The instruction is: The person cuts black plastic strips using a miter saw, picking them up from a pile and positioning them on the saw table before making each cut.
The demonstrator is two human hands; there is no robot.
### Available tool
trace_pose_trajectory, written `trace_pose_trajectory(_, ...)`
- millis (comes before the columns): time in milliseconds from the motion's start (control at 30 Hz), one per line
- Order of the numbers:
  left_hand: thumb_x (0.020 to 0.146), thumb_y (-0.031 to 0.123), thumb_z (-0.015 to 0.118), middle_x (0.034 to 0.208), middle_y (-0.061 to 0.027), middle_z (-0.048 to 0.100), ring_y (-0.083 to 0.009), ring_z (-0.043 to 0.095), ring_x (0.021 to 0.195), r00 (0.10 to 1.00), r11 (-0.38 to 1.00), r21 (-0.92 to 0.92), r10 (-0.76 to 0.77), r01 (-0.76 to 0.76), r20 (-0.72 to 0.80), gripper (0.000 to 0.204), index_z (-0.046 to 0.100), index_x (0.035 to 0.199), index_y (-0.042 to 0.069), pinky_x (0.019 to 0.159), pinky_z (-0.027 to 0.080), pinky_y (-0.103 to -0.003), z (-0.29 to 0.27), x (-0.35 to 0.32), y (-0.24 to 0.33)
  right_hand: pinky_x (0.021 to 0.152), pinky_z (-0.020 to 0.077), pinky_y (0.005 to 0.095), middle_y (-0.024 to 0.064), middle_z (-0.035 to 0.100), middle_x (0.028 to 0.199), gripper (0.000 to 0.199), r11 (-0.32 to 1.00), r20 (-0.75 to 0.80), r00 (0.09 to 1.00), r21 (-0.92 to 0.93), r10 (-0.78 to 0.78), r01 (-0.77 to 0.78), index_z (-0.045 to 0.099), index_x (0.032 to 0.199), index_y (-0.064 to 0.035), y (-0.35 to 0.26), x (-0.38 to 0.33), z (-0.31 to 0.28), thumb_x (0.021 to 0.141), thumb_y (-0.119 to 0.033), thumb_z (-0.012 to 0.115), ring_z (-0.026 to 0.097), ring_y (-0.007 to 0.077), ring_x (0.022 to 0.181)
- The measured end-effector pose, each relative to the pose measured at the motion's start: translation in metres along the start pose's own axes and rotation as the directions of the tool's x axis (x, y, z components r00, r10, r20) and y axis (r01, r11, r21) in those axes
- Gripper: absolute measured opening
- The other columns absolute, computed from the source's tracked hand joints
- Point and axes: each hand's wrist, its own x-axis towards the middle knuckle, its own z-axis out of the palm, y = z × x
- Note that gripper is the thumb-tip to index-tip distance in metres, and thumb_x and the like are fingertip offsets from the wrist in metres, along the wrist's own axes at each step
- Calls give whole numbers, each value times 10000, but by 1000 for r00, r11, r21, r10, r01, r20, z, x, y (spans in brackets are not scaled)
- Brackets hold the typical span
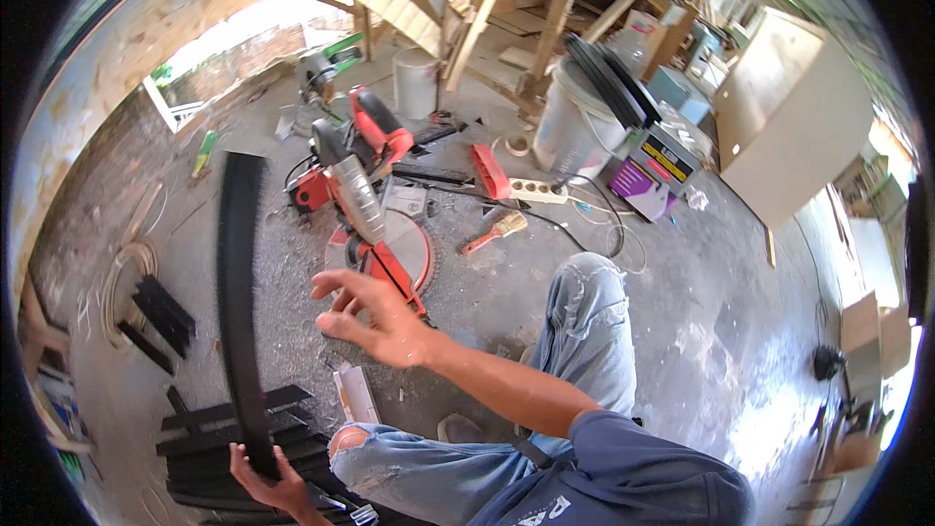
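A long flat black strip point(243, 282) stands almost upright at my left, its lower end gripped between the thumb and fingers of my left hand point(273, 487). Bare and with its fingers apart, my right hand point(378, 319) is stretched out over the front of a red and grey mitre saw point(355, 190) on the floor. From this view I cannot tell whether its fingers touch the saw. Below the held strip lies a pile of similar black strips point(200, 443), partly covered by my left hand.
Beyond the saw are a red-handled brush point(497, 232), a white power strip point(539, 192) with cables and a white bucket point(575, 122) with black strips on top. A purple box point(643, 185) stands beside the bucket. Cut black pieces point(164, 317) and coiled cable point(122, 273) lie at left.
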Motion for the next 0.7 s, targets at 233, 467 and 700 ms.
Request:
trace_pose_trajectory(233,774,90,705,1165,-214,520,-388,529,1095,975,986,-117,141,-122,173,546,552,1291,4,911,444,-484,45,-39,-23,696,469,287,29,578,922,424,875,-6,930,339,368,-344,542,1172,-2,54,-44,20,973,-368,618,539,110,780)
trace_pose_trajectory(467,802,213,718,1185,-196,554,-345,552,1127,904,955,-296,130,-4,407,539,557,1277,15,973,446,-422,81,-58,-37,692,473,289,20,602,884,376,858,-266,834,335,483,-390,584,1110,-2,135,-85,5,1004,-362,569,548,93,796)
trace_pose_trajectory(700,756,158,725,1064,-61,650,-166,616,940,623,561,-418,-239,714,744,553,566,1264,9,855,497,-289,102,-97,-4,475,502,269,64,664,781,320,852,-566,679,80,467,-518,607,1021,26,242,-105,-9,940,-276,674,615,158,523)
